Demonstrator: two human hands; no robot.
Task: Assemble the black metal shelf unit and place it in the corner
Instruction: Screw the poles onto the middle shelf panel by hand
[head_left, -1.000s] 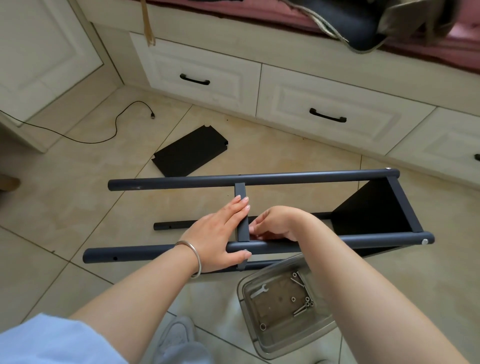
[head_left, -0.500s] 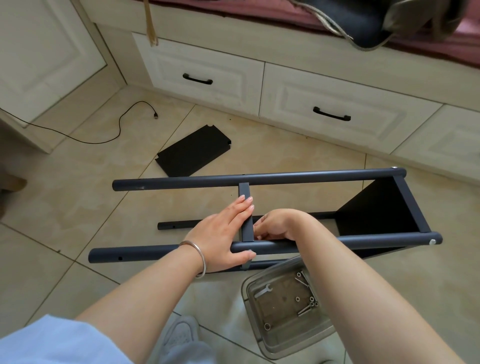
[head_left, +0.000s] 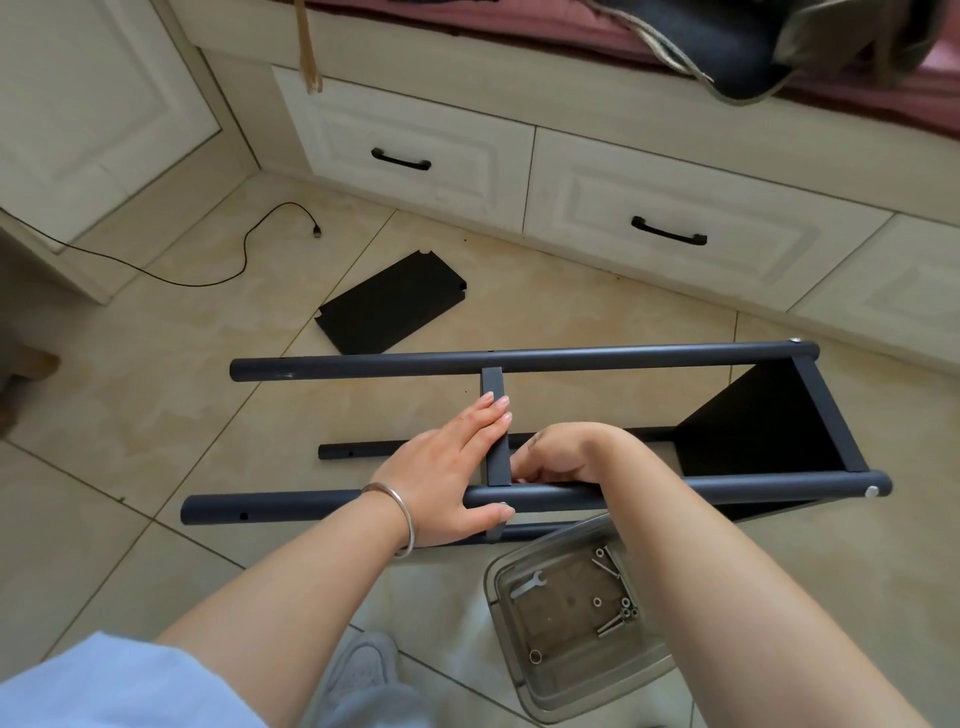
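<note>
head view: half-built shelf frame (head_left: 597, 358) lying sideways on the tile floor (head_left: 130, 405), centre of frame.

left hand (head_left: 447, 467) laid flat along the short crossbar (head_left: 496, 441), thumb hooked under the near post (head_left: 311, 506); right hand (head_left: 563, 452) curled at the joint, grip hidden, cannot tell. loose shelf panel (head_left: 392, 306) at 11 o'clock, hardware tray (head_left: 566, 618) at 5 o'clock. likely rigid, fairly light, smooth-painted and slippery; best gripped on the posts near joints, not mid-span.
</note>
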